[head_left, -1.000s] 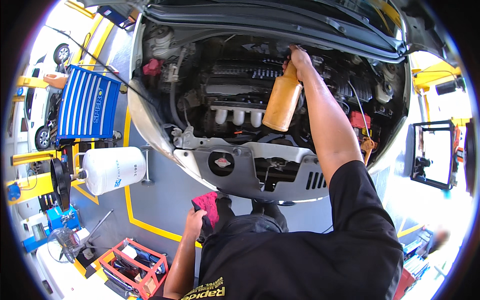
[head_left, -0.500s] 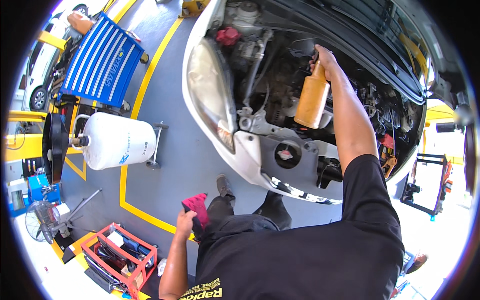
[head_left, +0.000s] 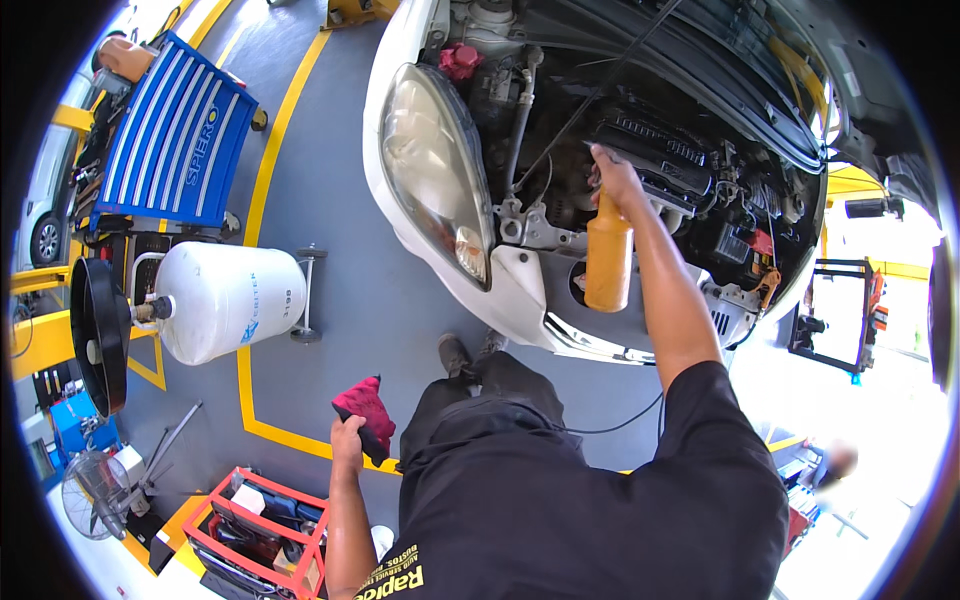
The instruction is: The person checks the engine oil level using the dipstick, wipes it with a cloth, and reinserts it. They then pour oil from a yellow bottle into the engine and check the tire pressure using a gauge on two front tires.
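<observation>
Since the earlier frame, my amber spray bottle (head_left: 608, 265) had shifted from over the engine to above the grey front panel (head_left: 556, 300) of the white car (head_left: 432, 260). My right hand (head_left: 617, 183) had its fingers clamped around the bottle's neck; whether one pressed a trigger, I couldn't tell. My left hand (head_left: 347, 443), out by my side, had its fingers closed on a crimson-and-black cloth (head_left: 366, 405). Further off, to my left, stood a white tank (head_left: 235, 300) and a blue tool chest (head_left: 165, 140).
</observation>
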A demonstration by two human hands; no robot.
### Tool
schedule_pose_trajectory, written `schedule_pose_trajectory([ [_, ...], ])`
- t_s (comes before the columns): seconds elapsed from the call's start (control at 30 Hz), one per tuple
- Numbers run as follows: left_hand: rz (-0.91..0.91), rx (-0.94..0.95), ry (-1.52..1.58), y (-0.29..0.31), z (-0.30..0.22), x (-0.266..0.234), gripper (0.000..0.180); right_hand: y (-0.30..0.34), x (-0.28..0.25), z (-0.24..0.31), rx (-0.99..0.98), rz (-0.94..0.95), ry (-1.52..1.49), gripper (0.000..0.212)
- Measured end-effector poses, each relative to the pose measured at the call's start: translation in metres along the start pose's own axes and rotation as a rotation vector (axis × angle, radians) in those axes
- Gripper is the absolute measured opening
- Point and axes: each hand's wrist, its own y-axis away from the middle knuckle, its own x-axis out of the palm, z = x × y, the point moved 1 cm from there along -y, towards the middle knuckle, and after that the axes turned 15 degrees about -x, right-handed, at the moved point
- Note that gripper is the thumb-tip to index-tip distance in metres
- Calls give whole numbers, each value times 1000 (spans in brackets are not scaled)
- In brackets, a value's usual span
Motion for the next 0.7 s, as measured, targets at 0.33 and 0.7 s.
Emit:
schedule_pose_trajectory([
  [0.33,73,-5,-72,25,-45,69,25,46,-15,-3,-101,-122,-46,61],
  [0.7,41,-32,-155,43,-39,85,28,42,-123,-58,-25,-303,-94,55],
])
